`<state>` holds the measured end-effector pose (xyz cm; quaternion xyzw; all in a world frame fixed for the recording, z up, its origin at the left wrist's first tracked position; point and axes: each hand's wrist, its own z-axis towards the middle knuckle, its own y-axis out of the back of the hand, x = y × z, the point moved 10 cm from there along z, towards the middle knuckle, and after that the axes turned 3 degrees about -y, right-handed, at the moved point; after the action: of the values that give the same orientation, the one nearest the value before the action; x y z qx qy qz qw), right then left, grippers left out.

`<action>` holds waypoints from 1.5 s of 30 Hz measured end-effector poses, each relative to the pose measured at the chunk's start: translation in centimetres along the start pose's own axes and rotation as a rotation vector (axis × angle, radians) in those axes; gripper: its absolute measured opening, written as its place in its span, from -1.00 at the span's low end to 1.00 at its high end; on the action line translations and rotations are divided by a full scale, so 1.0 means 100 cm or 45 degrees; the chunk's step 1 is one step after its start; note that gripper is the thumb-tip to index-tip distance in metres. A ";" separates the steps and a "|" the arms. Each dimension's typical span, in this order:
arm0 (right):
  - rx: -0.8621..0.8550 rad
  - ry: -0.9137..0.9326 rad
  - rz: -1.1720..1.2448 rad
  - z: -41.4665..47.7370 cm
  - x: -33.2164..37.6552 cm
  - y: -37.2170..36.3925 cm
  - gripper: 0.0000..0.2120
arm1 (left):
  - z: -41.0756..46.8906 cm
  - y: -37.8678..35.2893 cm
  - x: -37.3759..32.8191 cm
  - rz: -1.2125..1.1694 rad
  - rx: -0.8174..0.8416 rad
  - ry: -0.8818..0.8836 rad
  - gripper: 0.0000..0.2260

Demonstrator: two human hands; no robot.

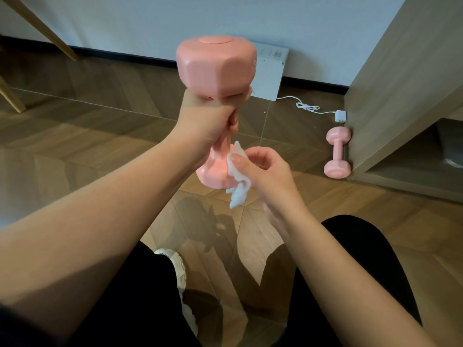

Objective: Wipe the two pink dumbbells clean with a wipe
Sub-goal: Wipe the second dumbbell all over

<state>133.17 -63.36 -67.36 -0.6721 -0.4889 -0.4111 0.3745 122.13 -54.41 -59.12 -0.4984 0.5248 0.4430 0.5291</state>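
My left hand (208,123) grips the handle of a pink dumbbell (215,66), held upright in the air with one head near the camera and the other head below. My right hand (263,169) holds a crumpled white wipe (236,171) pressed against the lower head of that dumbbell. A second pink dumbbell (337,151) lies on the wooden floor at the right, touching the side of a wooden cabinet (400,96).
A white flat device (269,76) leans on the wall, its white cable and plug (340,116) trailing across the floor toward the cabinet. Wooden furniture legs (37,28) stand at the upper left. My knees and a white shoe (175,269) fill the bottom.
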 end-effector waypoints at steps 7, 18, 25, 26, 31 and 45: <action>0.198 -0.514 0.386 0.001 -0.029 -0.040 -0.77 | -0.003 -0.004 0.000 0.065 0.020 -0.055 -0.73; 0.104 -0.316 0.208 0.010 -0.033 -0.033 -0.81 | -0.012 0.003 0.004 0.128 -0.121 -0.070 -0.71; 0.235 -0.301 -0.006 0.012 -0.029 -0.023 -0.81 | -0.032 -0.049 0.004 0.169 0.799 0.060 -0.92; 0.289 -0.293 0.008 0.010 -0.027 -0.025 -0.85 | -0.039 -0.055 0.005 0.141 0.943 0.096 -0.95; 0.352 -0.419 0.102 0.001 -0.032 -0.035 -0.79 | -0.035 -0.052 0.007 0.237 0.775 0.036 -0.65; 0.180 -0.299 0.085 0.007 -0.037 -0.042 -0.60 | -0.004 -0.005 -0.013 0.153 0.086 -0.206 -0.62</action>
<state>128.59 -62.96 -70.59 -0.7033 -0.5345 -0.2815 0.3746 122.51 -54.84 -57.81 -0.4105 0.5238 0.4949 0.5587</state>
